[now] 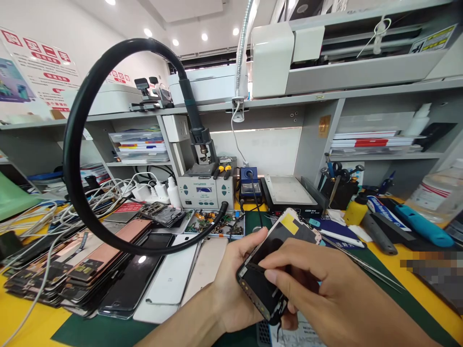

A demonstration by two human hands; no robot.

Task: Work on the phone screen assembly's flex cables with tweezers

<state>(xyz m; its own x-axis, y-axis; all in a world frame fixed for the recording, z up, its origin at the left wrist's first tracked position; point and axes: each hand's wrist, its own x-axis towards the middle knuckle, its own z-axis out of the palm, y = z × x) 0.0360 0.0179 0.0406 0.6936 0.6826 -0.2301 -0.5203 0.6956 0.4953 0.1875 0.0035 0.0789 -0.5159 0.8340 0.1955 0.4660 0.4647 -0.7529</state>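
An opened phone (269, 255), dark inside with a yellow patch near its upper end, lies tilted in my left hand (235, 284). The thumb of that hand is along the phone's left edge, and fingertips show below its lower right side. Over the phone's middle is my right hand (318, 284), its thumb and index finger close together against the dark inner surface. Whatever may be between those fingertips is too small to make out. A short dark cable hangs from the phone's lower end.
Stacked phone parts (108, 250) and a white phone (171, 274) lie left. Behind stand a rework station (206, 190) with a looping black hose (74, 144) and a parts tray (217, 222). Tweezers (372, 270), a yellow bottle (355, 210) and a blue tool (423, 225) are right.
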